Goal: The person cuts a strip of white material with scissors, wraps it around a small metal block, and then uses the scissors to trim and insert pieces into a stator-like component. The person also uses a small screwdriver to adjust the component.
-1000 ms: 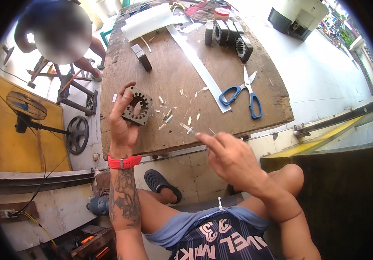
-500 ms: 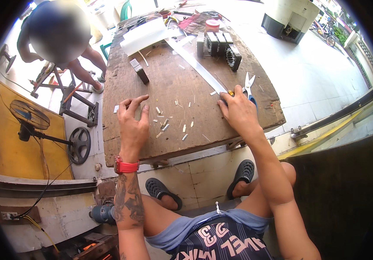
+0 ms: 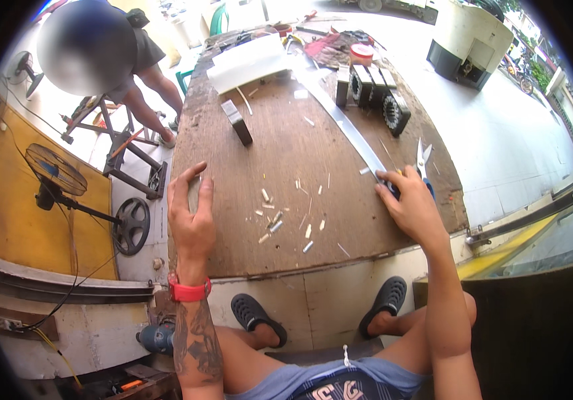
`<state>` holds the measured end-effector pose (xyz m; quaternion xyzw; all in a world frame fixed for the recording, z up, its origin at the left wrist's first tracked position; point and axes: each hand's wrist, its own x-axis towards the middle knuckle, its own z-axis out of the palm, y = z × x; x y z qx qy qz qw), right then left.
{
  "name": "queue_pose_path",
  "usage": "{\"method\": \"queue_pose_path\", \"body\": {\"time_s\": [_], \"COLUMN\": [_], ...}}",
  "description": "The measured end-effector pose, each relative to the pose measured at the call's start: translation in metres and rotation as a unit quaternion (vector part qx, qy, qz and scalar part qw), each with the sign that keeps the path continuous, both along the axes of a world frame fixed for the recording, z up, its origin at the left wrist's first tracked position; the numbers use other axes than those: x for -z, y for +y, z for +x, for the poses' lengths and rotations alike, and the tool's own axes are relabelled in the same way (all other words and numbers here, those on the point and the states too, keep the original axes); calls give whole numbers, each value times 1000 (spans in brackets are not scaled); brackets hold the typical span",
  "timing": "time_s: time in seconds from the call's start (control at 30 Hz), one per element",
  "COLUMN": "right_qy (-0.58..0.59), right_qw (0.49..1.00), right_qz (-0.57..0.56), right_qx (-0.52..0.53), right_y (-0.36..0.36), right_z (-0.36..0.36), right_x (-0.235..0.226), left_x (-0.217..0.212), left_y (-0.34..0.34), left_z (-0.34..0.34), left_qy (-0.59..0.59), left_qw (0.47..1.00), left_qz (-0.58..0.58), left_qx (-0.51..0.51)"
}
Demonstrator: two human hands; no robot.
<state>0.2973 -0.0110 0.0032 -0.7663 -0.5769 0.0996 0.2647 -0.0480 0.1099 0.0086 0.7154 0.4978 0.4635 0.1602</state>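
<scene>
My left hand [image 3: 191,215] rests at the left edge of the wooden table [image 3: 286,153], its fingers curled around a grey metal part [image 3: 194,192] that is mostly hidden under the palm. My right hand [image 3: 412,205] lies on the table's right side, closed over the blue handles of a pair of scissors [image 3: 422,159]; only the blades stick out beyond the fingers. The fingertips also touch the near end of a long white strip [image 3: 340,120] that runs diagonally up the table. Small white scraps [image 3: 280,217] lie scattered between my hands.
Several dark round stator cores [image 3: 380,93] stand in a row at the back right. A black block [image 3: 239,123], a white sheet [image 3: 246,61] and a red lid [image 3: 362,51] lie further back. Another person [image 3: 136,73] stands at the far left, near a fan [image 3: 53,175].
My left hand lowered the metal ring from above the table to its left edge. My right hand travelled from near my lap to the scissors and closed on the handles.
</scene>
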Motion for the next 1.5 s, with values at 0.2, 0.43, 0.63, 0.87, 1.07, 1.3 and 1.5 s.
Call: {"method": "queue_pose_path", "body": {"time_s": [0.2, 0.43, 0.63, 0.87, 1.07, 1.3, 1.5], "right_qy": [9, 22, 21, -22, -70, -70, -91], "right_qw": [1000, 996, 993, 989, 975, 976, 973], "right_qz": [-20, 76, 119, 25, 41, 76, 101], "right_qx": [8, 30, -17, -147, -205, -192, -184], "right_y": [-3, -2, -27, -93, -89, -88, -79], "right_z": [-4, -12, -34, -67, -97, -100, -103], "right_x": [0, 8, -14, -38, -20, -24, -13], "left_x": [3, 5, 18, 0, -18, 14, 20], "left_y": [2, -6, -19, -30, -51, -29, -35], "left_z": [-7, 3, 47, 67, 76, 71, 67], "left_qy": [-51, -230, -303, -122, 111, -84, -78], "left_qw": [998, 933, 779, 821, 916, 932, 947], "left_qz": [-46, -203, -364, -323, -228, -180, -131], "left_qx": [7, 190, 411, 454, 313, 302, 283]}}
